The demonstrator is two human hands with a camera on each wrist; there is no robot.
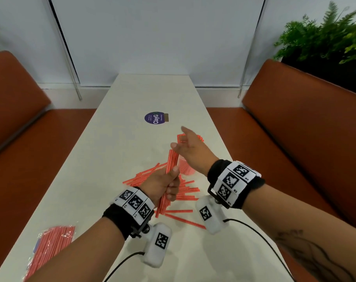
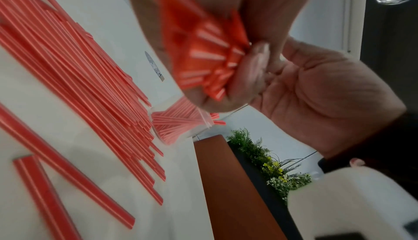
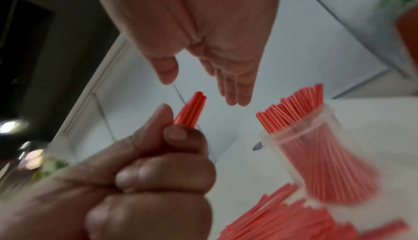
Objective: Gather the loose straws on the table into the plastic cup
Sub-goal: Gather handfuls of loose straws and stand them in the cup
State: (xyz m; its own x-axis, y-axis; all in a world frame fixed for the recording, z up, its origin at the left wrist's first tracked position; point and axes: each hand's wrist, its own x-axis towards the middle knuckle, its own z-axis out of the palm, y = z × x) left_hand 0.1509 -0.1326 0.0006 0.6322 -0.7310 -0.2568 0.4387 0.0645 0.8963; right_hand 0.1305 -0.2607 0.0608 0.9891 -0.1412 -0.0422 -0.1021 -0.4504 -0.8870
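Note:
My left hand (image 1: 167,185) grips a bundle of red-and-white striped straws (image 1: 171,161), tilted and lifted off the table. The bundle's end (image 3: 192,108) sticks out above the thumb and fingers of the left hand (image 3: 162,154). My right hand (image 1: 188,145) hovers open just beyond the bundle, its fingers (image 3: 235,91) straight and holding nothing. A clear plastic cup (image 1: 185,169) stands under the right hand, packed with straws (image 3: 291,108). Several loose straws (image 1: 185,193) lie scattered on the table below my left hand, also seen in the left wrist view (image 2: 86,86).
A plastic packet of straws (image 1: 51,241) lies at the table's near left edge. A round purple sticker (image 1: 155,118) sits farther up the white table (image 1: 132,98). Orange benches (image 1: 295,129) flank both sides, with a plant (image 1: 325,33) at back right.

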